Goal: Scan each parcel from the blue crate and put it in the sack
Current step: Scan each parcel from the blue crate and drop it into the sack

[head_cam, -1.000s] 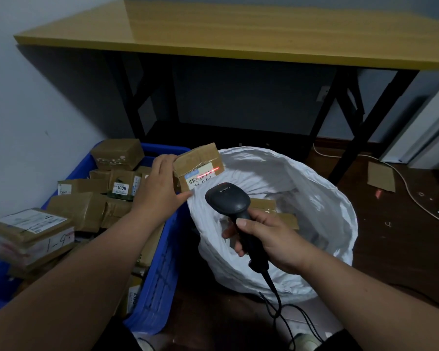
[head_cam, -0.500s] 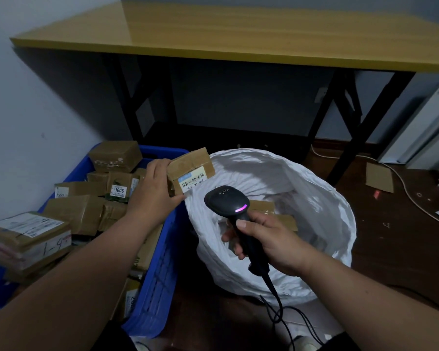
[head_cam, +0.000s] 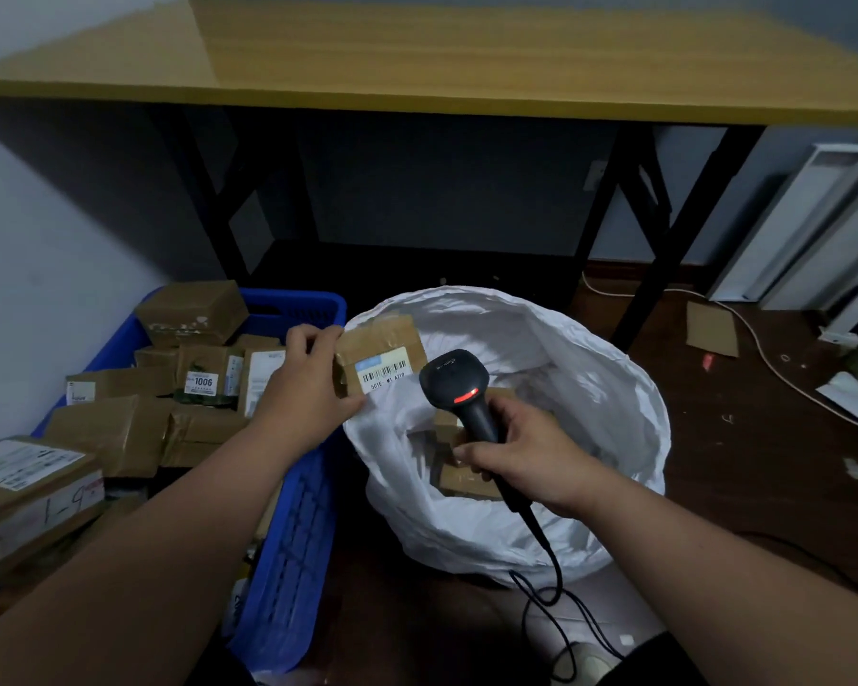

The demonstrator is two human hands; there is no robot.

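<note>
Right now the left hand (head_cam: 308, 376) grips a small cardboard parcel (head_cam: 380, 354) by its left end, fingers curled over the top edge and thumb underneath, holding it over the near-left rim of the white sack (head_cam: 615, 388). Its barcode label (head_cam: 385, 372) faces up and toward the camera, with printed characters below the bars. The right hand (head_cam: 521, 450) is wrapped round the handle of a black handheld barcode scanner (head_cam: 459, 388), whose head points up and left toward the parcel; a red light bar glows on the back of the head. Scanner and parcel are close but not touching. A black cable (head_cam: 546, 552) runs from the bottom of the handle down over the sack's front and loops on the dark floor (head_cam: 744, 467).

Inside the open sack lie a few brown parcels (head_cam: 461, 480), partly hidden behind the scanner and right hand. Just left of the sack stands the blue crate (head_cam: 293, 542), heaped with taped cardboard parcels; one carries a label reading 1006 (head_cam: 200, 382), and another at the far left has handwriting on its side (head_cam: 36, 482). Behind everything stands a table with a yellow wooden top (head_cam: 466, 56) and black legs. On the floor to the right lie a flat piece of cardboard (head_cam: 713, 330) and a pale cord (head_cam: 773, 368), with white panels (head_cam: 803, 230) leaning against the wall
</note>
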